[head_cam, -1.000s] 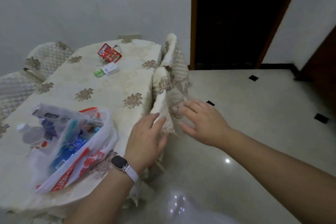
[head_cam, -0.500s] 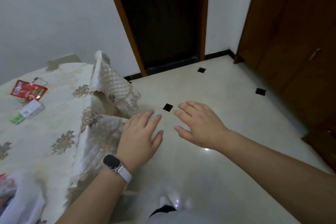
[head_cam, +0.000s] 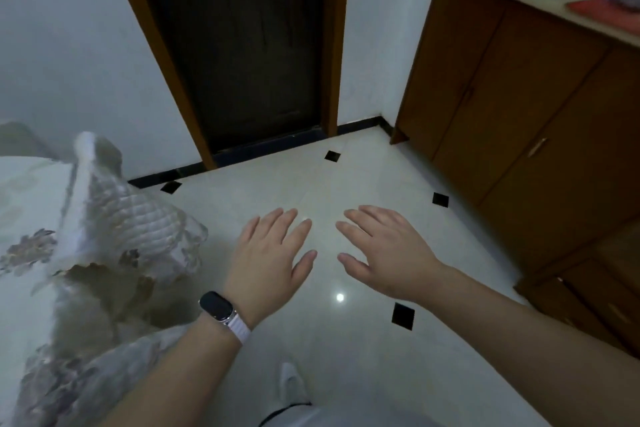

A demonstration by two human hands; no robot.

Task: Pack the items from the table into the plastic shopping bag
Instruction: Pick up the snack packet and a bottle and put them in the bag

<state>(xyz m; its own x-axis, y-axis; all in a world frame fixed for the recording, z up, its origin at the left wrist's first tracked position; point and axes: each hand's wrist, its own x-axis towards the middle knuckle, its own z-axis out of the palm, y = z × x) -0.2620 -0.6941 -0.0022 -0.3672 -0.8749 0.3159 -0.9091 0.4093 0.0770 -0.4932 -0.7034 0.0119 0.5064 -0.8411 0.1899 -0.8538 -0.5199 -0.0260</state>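
Observation:
My left hand (head_cam: 272, 253), with a dark watch on a white strap at the wrist, hovers palm down over the pale tiled floor, fingers straight and holding nothing. My right hand (head_cam: 384, 250) floats beside it, also flat and empty. Only a strip of the table (head_cam: 24, 204) with its flowered cream cloth shows at the left edge. The plastic shopping bag and the loose items are out of view.
Quilted chair covers (head_cam: 131, 218) stand against the table's side at the left. A dark doorway (head_cam: 239, 45) lies ahead. Brown wooden cabinets (head_cam: 526, 121) line the right wall, with a red item (head_cam: 602, 10) on their top. A white shoe (head_cam: 291, 385) shows below.
The view has swung right, away from the table: the bag, the red packet and the white box have left the frame. Both hands moved off the chair cover and now hover over the floor.

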